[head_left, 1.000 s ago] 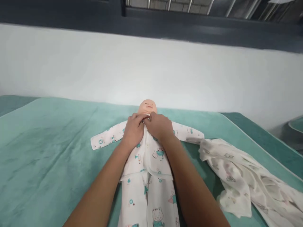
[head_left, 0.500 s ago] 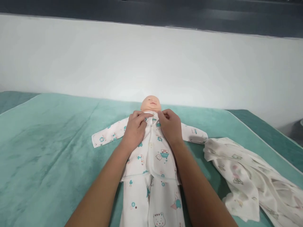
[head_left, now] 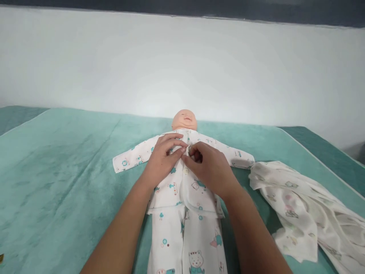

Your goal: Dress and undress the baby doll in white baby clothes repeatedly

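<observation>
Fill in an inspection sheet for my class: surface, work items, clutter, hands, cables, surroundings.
Surface: green fabric cover, creased at left.
Work items: doll lying face up in a printed white top and matching trousers.
Clutter: crumpled printed white cloth at right; tiny object at left edge, unidentifiable.
Hands: left hand and right hand at the top's front opening; grip unclear.
Cables: nothing seen.
Surroundings: white wall behind, dark band above.

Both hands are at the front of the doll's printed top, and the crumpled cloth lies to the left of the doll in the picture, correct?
Not quite: in the head view the crumpled cloth lies to the right of the doll, not the left. The left hand and right hand are at the front of the printed top.
</observation>
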### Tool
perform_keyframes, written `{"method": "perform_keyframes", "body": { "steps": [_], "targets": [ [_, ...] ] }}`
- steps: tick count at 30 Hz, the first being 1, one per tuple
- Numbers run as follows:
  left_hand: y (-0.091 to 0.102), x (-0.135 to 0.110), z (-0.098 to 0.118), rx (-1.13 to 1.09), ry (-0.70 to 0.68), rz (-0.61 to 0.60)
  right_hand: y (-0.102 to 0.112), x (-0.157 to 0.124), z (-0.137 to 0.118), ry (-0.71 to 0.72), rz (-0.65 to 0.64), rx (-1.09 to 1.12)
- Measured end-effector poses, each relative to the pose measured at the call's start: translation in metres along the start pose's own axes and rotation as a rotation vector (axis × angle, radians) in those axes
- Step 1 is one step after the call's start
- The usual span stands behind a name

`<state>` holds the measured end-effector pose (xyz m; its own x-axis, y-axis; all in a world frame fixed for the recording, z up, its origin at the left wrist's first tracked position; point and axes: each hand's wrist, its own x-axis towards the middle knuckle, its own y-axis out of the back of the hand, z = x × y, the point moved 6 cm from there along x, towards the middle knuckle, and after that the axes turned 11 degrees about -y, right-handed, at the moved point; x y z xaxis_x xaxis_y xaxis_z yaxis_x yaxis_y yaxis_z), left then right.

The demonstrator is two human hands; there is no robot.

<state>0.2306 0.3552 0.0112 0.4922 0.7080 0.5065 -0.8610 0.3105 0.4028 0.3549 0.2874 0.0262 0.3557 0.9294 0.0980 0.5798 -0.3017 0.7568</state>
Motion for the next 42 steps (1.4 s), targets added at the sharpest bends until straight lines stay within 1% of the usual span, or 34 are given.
{"method": "perform_keyframes", "body": {
  "steps": [3, 5, 9, 11, 15, 21, 26, 28, 30, 31, 33, 35, 36, 38, 40, 42],
  "targets": [
    [0.0, 0.001, -0.001, 0.015, 0.013, -0.003, 0.001, 0.001, 0.002, 0.022, 0.042, 0.011],
    [0.001, 0.001, 0.0, 0.03, 0.013, -0.002, 0.001, 0.002, 0.004, 0.033, 0.038, 0.065],
    [0.0, 0.0, 0.001, 0.056, 0.006, -0.001, -0.002, 0.007, 0.014, -0.024, -0.111, 0.287],
    [0.0, 0.0, 0.002, 0.057, 0.006, -0.002, -0.001, 0.009, 0.016, -0.042, -0.142, 0.367],
    [-0.001, -0.001, 0.002, 0.043, 0.014, -0.006, 0.002, 0.011, 0.018, -0.03, -0.067, 0.393],
    [-0.002, 0.001, 0.0, 0.039, 0.019, -0.017, 0.0, 0.012, 0.02, -0.028, 0.027, 0.402],
    [-0.004, 0.001, -0.001, 0.015, 0.029, -0.04, -0.001, 0.013, 0.024, -0.086, 0.106, 0.421],
    [-0.002, 0.0, -0.001, -0.012, 0.041, -0.041, 0.0, 0.013, 0.026, -0.119, 0.111, 0.443],
    [0.0, -0.002, -0.001, -0.063, 0.056, -0.059, 0.0, 0.014, 0.027, -0.143, 0.08, 0.473],
    [0.001, -0.003, -0.001, -0.088, 0.061, -0.088, 0.001, 0.014, 0.028, -0.153, 0.06, 0.488],
    [0.003, -0.005, 0.002, -0.119, 0.057, -0.191, 0.006, 0.013, 0.03, -0.168, 0.039, 0.505],
    [0.003, -0.008, 0.006, -0.11, 0.04, -0.316, 0.013, 0.009, 0.03, -0.167, 0.013, 0.475],
    [0.002, -0.009, 0.008, -0.097, 0.029, -0.367, 0.016, 0.007, 0.028, -0.155, -0.028, 0.436],
    [0.002, -0.01, 0.01, -0.059, 0.014, -0.428, 0.016, 0.0, 0.022, -0.113, -0.165, 0.31],
    [0.001, -0.009, 0.011, -0.01, 0.002, -0.433, 0.013, -0.008, 0.015, -0.061, -0.285, 0.149],
    [-0.001, -0.008, 0.012, 0.036, -0.018, -0.407, 0.012, -0.014, 0.01, -0.017, -0.302, 0.002]
  ]
}}
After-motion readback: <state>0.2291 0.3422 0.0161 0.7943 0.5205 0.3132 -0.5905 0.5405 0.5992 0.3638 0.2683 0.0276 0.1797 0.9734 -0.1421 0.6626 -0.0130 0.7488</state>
